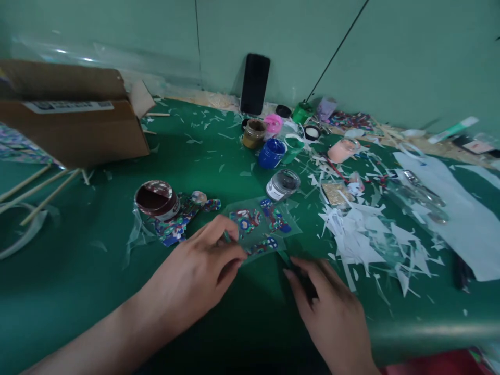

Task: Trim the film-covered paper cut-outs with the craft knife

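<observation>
Fingertips of my left hand [195, 271] are closed together on the near edge of the clear film [261, 224]. I read it as a pinch, thumb against forefinger, holding that edge slightly off the green mat [78, 291]. The film lies in the middle of the mat, just in front of both hands. It is thin, glossy and roughly four-sided, and it carries small painted shapes in red, blue, green and white, some round and some cross-like. My right hand [328, 307] rests knuckles-up near the film's right corner with the fingers curled. Something dark and slim shows under them, but I cannot tell whether it is gripped or what it is. I judge the step in hand to be working the film loose at its edge while the other hand steadies beside it. Anything done from here calls for a light, even pull, since film this thin looks likely to crease or tear and the paint could flake or smear. To the left, a second painted sheet [175, 224] sits partly under an open jar of dark red paint [156, 199]. Beyond the film stands a grey-lidded jar [283, 184], with a blue jar [272, 152], a brown jar [253, 133] and a pink jar [272, 124] behind it. Jagged white paper scraps [371, 234] are heaped to the right. A cardboard box [74, 125] and thin wooden sticks [39, 187] lie at the far left, and a dark phone [254, 83] leans upright against the wall.
</observation>
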A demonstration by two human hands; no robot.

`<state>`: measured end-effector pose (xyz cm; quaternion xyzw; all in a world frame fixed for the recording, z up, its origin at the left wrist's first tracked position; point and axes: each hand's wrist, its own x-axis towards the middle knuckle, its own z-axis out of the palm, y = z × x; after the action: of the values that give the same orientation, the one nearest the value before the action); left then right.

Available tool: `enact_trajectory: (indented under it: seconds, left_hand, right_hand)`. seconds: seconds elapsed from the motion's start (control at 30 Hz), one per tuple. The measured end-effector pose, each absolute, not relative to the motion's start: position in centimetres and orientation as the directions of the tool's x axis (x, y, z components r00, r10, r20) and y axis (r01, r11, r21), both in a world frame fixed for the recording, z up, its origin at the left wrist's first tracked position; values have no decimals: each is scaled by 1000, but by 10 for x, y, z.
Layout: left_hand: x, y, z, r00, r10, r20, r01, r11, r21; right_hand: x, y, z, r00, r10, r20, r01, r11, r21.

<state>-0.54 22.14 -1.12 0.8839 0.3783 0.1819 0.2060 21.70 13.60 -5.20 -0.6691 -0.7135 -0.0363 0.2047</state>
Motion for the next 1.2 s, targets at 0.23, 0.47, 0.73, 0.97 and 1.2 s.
enact_trajectory:
  seconds: [0.23,0.47,0.73,0.97,1.2]
  left_hand:
    - [13,261,-18,812,572,116,542,-813,212]
    - [18,281,-24,827,563,1,555,-816,159]
    - [20,287,-19,842,538,-40,537,-830,150]
    - [20,283,-13,842,531,-97,539,-836,103]
    - [19,284,-15,844,534,-51,535,-829,160]
  right_hand:
    - [216,137,-50,-7,938,346,966,96,-240]
    - [211,137,-49,-10,919,395,954,127,-271]
    - [201,133,-51,12,915,404,953,111,-281]
    - [194,130,-52,49,917,396,954,75,-290]
    - [187,133,-52,66,922,382,953,55,-299]
